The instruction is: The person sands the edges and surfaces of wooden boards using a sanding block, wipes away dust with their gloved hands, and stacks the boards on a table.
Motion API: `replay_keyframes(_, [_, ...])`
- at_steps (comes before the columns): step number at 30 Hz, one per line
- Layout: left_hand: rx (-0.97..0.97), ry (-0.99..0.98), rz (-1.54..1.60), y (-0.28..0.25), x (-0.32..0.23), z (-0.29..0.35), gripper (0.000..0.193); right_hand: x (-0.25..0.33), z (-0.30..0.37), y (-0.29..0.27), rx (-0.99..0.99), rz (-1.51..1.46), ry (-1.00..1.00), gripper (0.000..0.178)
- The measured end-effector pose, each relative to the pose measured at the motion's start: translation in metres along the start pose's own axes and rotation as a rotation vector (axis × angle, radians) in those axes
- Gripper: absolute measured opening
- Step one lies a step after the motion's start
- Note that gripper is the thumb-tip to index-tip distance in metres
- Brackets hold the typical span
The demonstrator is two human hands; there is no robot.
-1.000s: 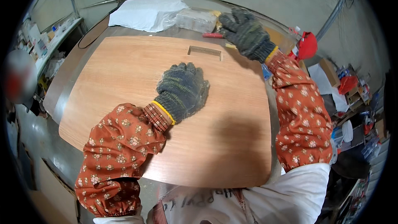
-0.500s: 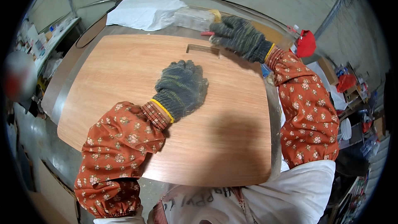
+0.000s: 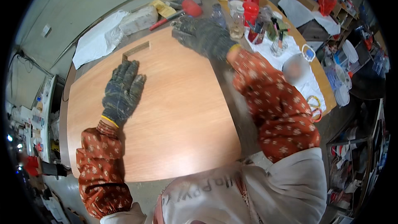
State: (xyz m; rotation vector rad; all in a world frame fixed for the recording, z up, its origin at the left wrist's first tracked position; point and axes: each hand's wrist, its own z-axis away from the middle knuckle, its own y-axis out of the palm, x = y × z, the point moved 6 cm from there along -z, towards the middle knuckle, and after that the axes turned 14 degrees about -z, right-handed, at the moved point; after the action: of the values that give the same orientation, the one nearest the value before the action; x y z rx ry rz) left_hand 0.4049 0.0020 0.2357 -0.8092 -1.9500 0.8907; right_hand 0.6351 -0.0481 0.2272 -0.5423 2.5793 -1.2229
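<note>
A wood-grain board with curved edges lies on the worktable, a rectangular slot cut near its far edge. My left hand, in a dark knitted glove with a yellow cuff, rests flat on the board. Its fingers are stretched out, with the tips just below the slot. At the board's far right corner is my gloved right hand, slightly blurred. Its fingers are bent over a dark grey flat block, whose exact kind I cannot make out. Floral red-orange sleeves cover both forearms.
Beyond the board lie a red mallet, a wrapped pale block and a white sheet. To the right, jars, a red cup and brushes crowd a white cloth. Cluttered shelves stand farther right.
The view has swung right, bringing the jars and whole mallet into sight. My left hand has moved toward the slot. My right hand has left the mallet's handle area and now has the dark block.
</note>
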Motion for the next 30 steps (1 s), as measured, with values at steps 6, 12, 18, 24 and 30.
replay_keyframes(6, [-0.021, 0.199, -0.216, 0.009, 0.009, -0.006, 0.038, 0.138, 0.086, -0.099, 0.016, -0.583, 0.038, 0.035])
replay_keyframes(12, [0.174, -0.150, -0.034, 0.020, 0.023, -0.012, 0.046, 0.054, 0.024, -0.032, 0.008, -0.076, -0.033, 0.039])
replay_keyframes(18, [0.261, -0.105, -0.050, 0.007, 0.013, -0.017, 0.037, -0.090, -0.054, 0.040, 0.303, -0.238, 0.380, 0.036])
replay_keyframes(24, [0.169, 0.126, -0.241, 0.018, 0.023, 0.005, 0.039, 0.009, 0.034, 0.013, -0.363, -0.044, 0.121, 0.033])
replay_keyframes(30, [0.027, 0.172, -0.219, 0.010, 0.021, -0.003, 0.037, 0.032, 0.043, -0.023, -0.326, -0.010, -0.055, 0.031])
